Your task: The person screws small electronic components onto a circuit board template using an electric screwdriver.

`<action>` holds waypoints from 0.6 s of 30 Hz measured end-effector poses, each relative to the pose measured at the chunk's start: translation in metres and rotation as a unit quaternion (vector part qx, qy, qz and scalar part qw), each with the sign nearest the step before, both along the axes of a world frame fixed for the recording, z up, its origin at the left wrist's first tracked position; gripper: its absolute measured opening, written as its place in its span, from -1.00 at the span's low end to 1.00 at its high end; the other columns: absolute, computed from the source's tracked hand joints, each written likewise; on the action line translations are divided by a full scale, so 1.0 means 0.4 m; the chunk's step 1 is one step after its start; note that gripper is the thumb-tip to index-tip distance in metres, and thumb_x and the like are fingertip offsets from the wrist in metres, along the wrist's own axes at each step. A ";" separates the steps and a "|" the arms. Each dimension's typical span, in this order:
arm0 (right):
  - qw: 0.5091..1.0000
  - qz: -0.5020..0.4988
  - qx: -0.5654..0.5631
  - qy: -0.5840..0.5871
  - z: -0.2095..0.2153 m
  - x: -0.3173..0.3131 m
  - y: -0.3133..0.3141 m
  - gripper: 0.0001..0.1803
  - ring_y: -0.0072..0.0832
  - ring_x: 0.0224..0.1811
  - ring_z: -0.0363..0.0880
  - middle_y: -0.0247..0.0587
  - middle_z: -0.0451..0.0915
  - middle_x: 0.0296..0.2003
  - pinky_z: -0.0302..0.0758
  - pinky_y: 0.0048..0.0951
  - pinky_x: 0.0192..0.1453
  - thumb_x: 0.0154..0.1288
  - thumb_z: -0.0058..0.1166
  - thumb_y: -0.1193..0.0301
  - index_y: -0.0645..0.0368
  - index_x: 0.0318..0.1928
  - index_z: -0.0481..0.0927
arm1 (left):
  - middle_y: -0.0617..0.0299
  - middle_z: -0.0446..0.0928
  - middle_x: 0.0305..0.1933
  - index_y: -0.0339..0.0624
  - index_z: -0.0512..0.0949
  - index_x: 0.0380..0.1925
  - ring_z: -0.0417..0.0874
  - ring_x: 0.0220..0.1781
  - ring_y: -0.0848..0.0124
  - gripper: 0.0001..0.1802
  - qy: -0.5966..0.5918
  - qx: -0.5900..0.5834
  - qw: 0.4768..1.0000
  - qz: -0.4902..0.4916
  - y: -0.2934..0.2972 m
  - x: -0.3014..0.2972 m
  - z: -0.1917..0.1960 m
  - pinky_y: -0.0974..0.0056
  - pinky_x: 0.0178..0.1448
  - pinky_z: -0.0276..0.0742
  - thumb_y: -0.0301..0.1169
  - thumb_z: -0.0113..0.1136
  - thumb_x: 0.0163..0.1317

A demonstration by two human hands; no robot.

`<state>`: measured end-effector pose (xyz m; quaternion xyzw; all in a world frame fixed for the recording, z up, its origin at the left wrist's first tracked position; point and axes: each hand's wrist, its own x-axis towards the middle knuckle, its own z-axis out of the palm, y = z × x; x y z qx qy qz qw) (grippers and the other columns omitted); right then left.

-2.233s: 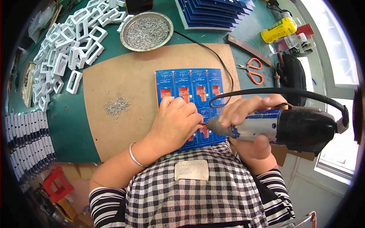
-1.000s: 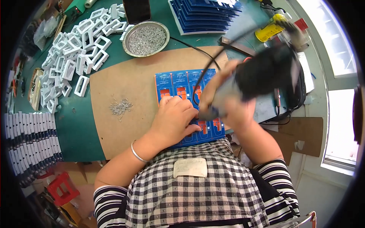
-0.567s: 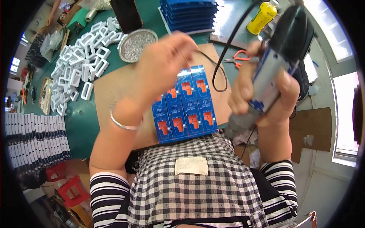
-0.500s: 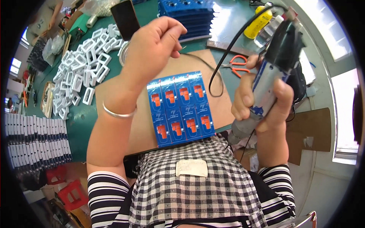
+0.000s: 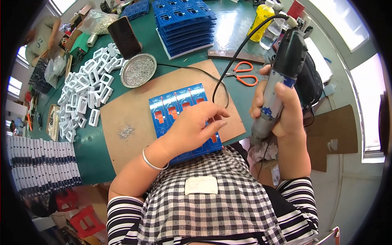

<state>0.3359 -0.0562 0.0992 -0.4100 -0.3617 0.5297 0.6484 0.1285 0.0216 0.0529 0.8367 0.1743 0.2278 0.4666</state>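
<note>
The right hand (image 5: pixel 286 110) has a clenched grip on the corded electric screwdriver (image 5: pixel 279 77), raised upright off the work. The left hand (image 5: pixel 196 128) lies open on the blue panel (image 5: pixel 179 106) just beside that grip, grasping nothing visible. Beyond, a tall stack of blue panels (image 5: pixel 185 24) and a full dish of screws (image 5: pixel 139 70) on the bench (image 5: pixel 94 159) suggest much remains.

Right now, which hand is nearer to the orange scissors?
Right. The right hand, gripping the electric screwdriver upright, is just right of and below the orange scissors. The left hand rests on the blue panel, farther down and left.
</note>
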 end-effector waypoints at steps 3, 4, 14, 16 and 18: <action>0.990 -0.066 0.011 -0.125 -0.008 -0.021 0.007 -0.42 -0.44 -0.50 0.51 -0.17 0.48 -0.46 0.48 -0.40 -0.36 0.22 0.12 0.22 0.21 0.15 0.25 | 0.13 0.55 -0.10 -0.29 0.48 0.03 0.59 -0.10 0.38 -0.63 0.008 -0.076 0.997 -0.014 -0.004 0.001 0.020 0.34 -0.02 0.49 -0.38 0.18 0.25; 0.972 -0.112 0.037 -0.202 -0.015 -0.027 0.014 -0.41 -0.45 -0.47 0.52 -0.19 0.48 -0.46 0.47 -0.44 -0.32 0.22 0.14 0.22 0.21 0.16 0.25 | 0.13 0.55 -0.10 -0.29 0.48 0.03 0.59 -0.10 0.38 -0.63 0.006 -0.071 0.997 -0.014 -0.009 0.009 0.019 0.34 -0.02 0.49 -0.38 0.18 0.25; 0.979 0.000 0.005 -0.205 -0.020 -0.071 0.005 0.00 -0.30 0.26 0.21 0.04 0.15 0.23 0.19 -0.34 0.33 0.27 0.11 0.26 0.14 0.48 -0.32 | -0.20 0.27 0.23 -0.27 -0.13 0.38 0.38 0.26 0.03 -0.11 -0.178 -0.123 0.974 0.070 -0.065 0.133 -0.017 0.08 0.35 0.24 -0.28 0.22 0.23; 0.981 0.040 0.024 -0.190 0.023 -0.064 -0.028 -0.07 -0.26 0.26 0.29 0.06 0.25 0.22 0.25 -0.25 0.31 0.27 0.10 0.26 0.20 0.46 -0.19 | -0.07 0.31 0.17 -0.24 -0.12 0.37 0.49 0.12 0.19 -0.14 -0.100 -0.335 0.935 0.066 -0.060 0.102 -0.012 0.13 0.22 0.41 -0.36 0.21 0.23; 0.984 0.006 -0.018 -0.177 0.005 0.017 -0.029 -0.16 -0.23 0.18 0.41 0.02 0.42 0.12 0.33 -0.17 0.27 0.26 0.12 0.22 0.27 0.41 0.01 | 0.06 0.38 0.06 -0.21 -0.06 0.36 0.56 -0.10 0.39 -0.19 -0.126 -0.355 0.925 0.051 -0.068 0.069 -0.004 0.27 -0.04 0.55 -0.41 0.19 0.22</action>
